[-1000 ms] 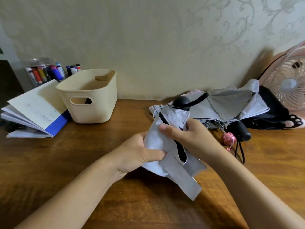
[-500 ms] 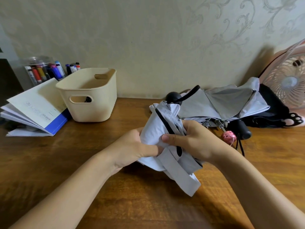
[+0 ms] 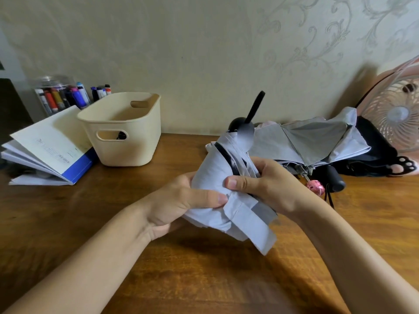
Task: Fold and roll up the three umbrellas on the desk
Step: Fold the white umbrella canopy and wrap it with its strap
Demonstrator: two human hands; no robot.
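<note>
Booklet (image 3: 49, 141) print, beyond the left hand (image 3: 181, 205), too small to read. Pale grey fabric umbrella (image 3: 215, 173), half-bundled with black trim, held above wooden desk (image 3: 90, 223). Left hand grips its underside, right hand (image 3: 267, 184) wraps its right side, thumbs pressing cloth. Grey umbrella (image 3: 313, 141) and black umbrella (image 3: 381, 152) lie beyond right hand.

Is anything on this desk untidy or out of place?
Yes. At the back right a grey umbrella lies half collapsed, ribs showing and cloth loose, partly over a black umbrella. At the left a booklet sprawls open, pages fanned.
</note>
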